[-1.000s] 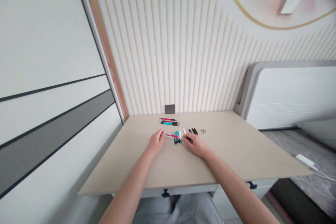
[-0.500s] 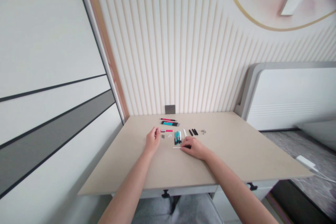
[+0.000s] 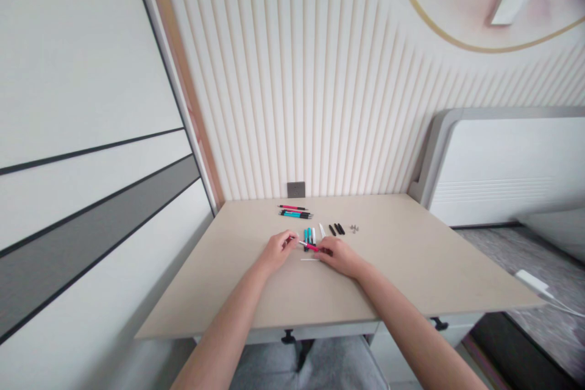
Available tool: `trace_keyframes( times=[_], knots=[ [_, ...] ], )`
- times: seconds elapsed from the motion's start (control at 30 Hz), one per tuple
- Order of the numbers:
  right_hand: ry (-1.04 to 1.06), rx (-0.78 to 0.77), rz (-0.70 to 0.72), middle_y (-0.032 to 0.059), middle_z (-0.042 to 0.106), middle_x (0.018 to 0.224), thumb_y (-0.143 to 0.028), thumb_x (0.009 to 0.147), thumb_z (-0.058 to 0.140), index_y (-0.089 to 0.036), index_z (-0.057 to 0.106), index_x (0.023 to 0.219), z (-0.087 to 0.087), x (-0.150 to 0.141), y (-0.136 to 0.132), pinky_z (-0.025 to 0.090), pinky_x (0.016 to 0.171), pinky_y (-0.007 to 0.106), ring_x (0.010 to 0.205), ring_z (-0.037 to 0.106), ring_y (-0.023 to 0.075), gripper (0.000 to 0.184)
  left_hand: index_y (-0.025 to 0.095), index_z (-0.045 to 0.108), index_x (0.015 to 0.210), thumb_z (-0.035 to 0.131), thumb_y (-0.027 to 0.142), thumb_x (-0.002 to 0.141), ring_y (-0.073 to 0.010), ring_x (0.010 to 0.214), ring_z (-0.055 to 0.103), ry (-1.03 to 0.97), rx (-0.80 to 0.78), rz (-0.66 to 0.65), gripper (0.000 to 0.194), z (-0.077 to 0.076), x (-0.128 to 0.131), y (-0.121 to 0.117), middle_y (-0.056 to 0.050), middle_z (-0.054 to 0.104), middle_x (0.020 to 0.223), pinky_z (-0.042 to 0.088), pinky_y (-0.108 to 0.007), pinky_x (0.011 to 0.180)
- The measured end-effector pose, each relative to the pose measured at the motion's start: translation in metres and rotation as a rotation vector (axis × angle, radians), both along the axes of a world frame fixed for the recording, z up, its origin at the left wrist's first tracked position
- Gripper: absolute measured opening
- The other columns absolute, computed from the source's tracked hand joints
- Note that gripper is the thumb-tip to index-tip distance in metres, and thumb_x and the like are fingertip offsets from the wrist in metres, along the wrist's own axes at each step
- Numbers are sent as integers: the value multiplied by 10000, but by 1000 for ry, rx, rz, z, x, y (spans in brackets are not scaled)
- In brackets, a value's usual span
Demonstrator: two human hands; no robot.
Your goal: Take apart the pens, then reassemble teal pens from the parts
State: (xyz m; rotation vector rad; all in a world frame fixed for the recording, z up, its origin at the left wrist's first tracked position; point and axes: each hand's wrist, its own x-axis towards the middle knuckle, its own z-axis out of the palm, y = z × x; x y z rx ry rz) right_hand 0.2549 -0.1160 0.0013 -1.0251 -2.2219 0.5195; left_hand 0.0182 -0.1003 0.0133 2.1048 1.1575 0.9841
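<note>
A pink pen barrel (image 3: 311,247) with a pale left end is held just above the desk between my hands. My left hand (image 3: 280,250) is closed in a pinch at the pale end. The fingers of my right hand (image 3: 338,254) close round the other end and hide it. A thin white pen refill (image 3: 309,259) lies on the desk below the barrel. Right behind it are teal pen barrels (image 3: 307,235) and a white one (image 3: 314,236), partly covered.
Assembled pens (image 3: 295,214), pink and teal, lie at the back of the desk (image 3: 256,219). White pointed pieces (image 3: 322,230), black grips (image 3: 339,229) and small metal tips (image 3: 354,228) lie behind my right hand. A dark wall socket (image 3: 296,189) is beyond the desk.
My left hand has moved right and towards me, bringing the pink barrel to my right hand. The right hand has stayed almost in place and now grips the barrel's end.
</note>
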Motion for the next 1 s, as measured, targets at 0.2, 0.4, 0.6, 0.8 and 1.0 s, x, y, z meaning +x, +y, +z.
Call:
trace_keyframes(
  times=[0.2,0.4,0.6,0.8,1.0],
  knots=[
    [-14,7,-5,34,658,778,-338,895,567,-213,699,840,-1,0,1,419,686,266,743,579,169,190,176,641,981,530,418,884,-128,634,524,-17,14,-33,284,-1,-1,0,-13,643,770,408,-230,614],
    [-11,1,-2,33,653,781,-356,906,548,-212,690,844,1,0,0,411,687,267,742,574,169,211,171,571,1032,566,377,864,-130,689,579,-115,8,-4,266,-6,-2,3,-56,669,939,445,-239,651],
    [-14,-5,4,30,639,757,-380,937,494,-205,670,792,2,1,-1,388,660,262,717,556,164,287,175,566,952,581,372,846,-136,679,573,-129,13,26,225,-7,-2,6,-14,637,780,446,-239,651],
    [-54,16,-32,25,615,754,-352,957,456,-184,635,756,0,1,1,370,666,254,704,533,142,318,177,594,1005,550,398,875,-154,757,603,-225,44,84,261,-6,-5,9,-34,658,864,482,-265,713],
    [-78,17,-78,21,597,758,-337,956,453,-178,612,734,-2,2,3,358,656,252,686,514,129,316,187,577,1093,529,419,888,-143,735,610,-395,97,227,313,-8,-11,18,-40,652,897,503,-260,684]
  ],
)
